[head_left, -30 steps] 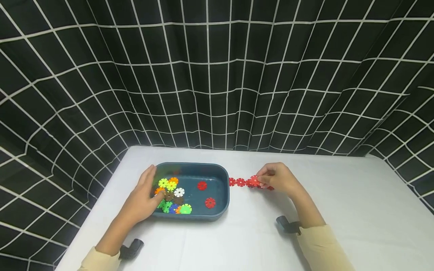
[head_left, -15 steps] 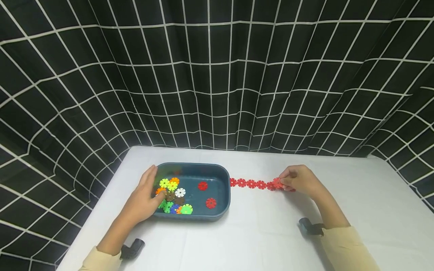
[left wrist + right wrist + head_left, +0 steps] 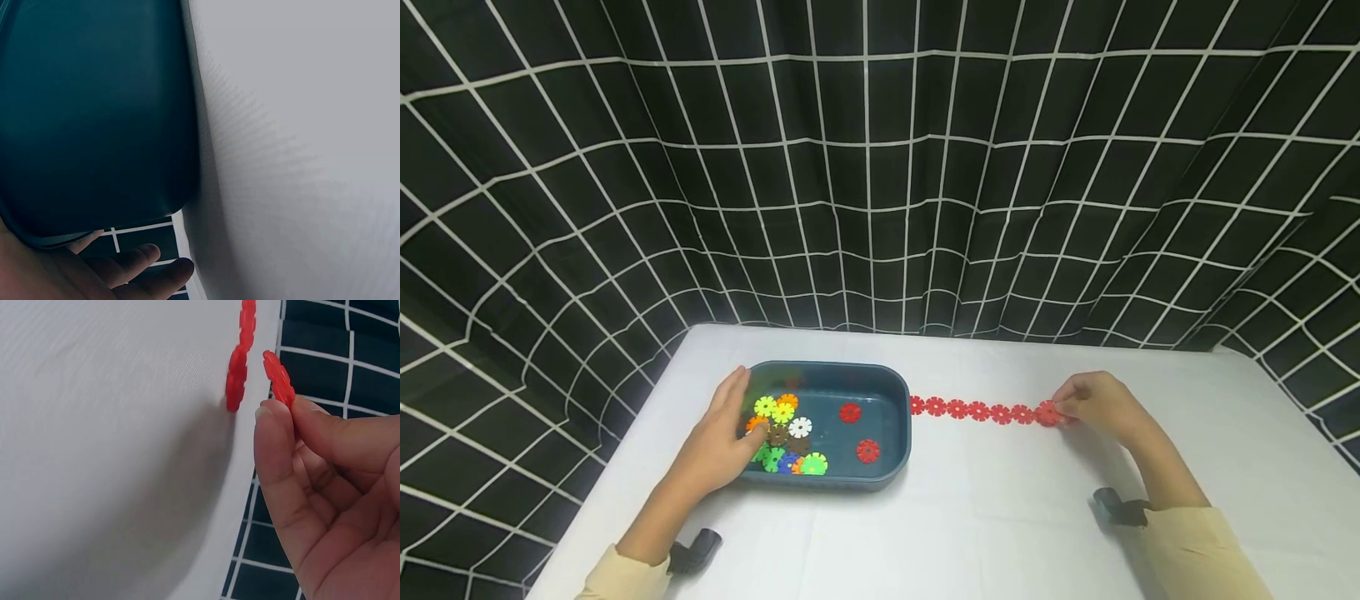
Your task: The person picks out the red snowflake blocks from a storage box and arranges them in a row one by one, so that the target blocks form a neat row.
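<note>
On the left side of a dark blue-green plastic basin (image 3: 887,385), my left hand (image 3: 711,446) holds the rim, thumb inside and fingers outside. Several snowflake discs in yellow, orange, white, brown, green and blue (image 3: 779,433) lie in its left part. Two red discs (image 3: 868,451) lie apart toward its right. My right hand (image 3: 1108,410) pinches a red snowflake disc (image 3: 279,376) between thumb and forefinger. From the basin's right side runs a row of red snowflake discs (image 3: 978,411) on the table. In the right wrist view the pinched disc is apart from the row's end.
A white cloth covers the table (image 3: 940,517). Behind and around it hangs a black curtain with a white grid (image 3: 880,183). Dark devices are on both wrists, the left one (image 3: 696,552) and the right one (image 3: 1120,507).
My right hand has moved right along the row with a red disc, uncovering more of the row. My left hand stays on the basin.
</note>
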The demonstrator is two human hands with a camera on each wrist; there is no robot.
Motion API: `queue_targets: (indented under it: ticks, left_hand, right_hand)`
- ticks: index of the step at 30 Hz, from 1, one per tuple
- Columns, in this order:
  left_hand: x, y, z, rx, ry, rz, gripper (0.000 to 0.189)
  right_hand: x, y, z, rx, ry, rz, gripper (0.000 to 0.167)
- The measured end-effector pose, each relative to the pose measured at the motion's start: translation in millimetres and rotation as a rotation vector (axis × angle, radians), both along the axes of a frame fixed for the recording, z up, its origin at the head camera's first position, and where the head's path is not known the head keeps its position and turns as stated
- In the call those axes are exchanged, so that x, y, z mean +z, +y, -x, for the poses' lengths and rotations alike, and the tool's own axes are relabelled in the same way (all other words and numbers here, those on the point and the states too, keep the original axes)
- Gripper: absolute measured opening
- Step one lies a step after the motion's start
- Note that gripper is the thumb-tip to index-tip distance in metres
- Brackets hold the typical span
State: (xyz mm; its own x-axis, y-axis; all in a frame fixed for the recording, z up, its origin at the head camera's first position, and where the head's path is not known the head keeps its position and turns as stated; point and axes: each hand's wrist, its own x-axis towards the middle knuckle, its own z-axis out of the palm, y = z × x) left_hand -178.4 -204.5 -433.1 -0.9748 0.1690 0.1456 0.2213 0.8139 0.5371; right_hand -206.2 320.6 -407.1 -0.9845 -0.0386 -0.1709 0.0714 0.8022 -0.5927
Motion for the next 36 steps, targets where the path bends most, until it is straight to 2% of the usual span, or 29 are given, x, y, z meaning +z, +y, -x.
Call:
queue_targets:
  ticks: [13, 28, 32, 36]
  left_hand:
    - [-2.4, 2.2, 0.9, 0.002, -0.003, -0.003, 0.082]
    - [-2.3, 3.8, 1.1, -0.002, -0.007, -0.012, 0.082]
    - [-0.5, 3.3, 0.8, 0.003, -0.004, -0.004, 0.082]
    - [0.9, 2.1, 0.4, 0.005, 0.004, 0.000, 0.082]
  right_hand:
    - [-2.8, 21, -1.3, -0.004, -0.008, -0.042, 0.009]
    - [-5.6, 25, -1.7, -0.050, -0.051, -0.081, 0.010]
    - [0.0, 15, -2.7, -0.057, -0.032, -0.120, 0.009]
    - [6.8, -16, -4.3, -0.049, 0.019, -0.143, 0.007]
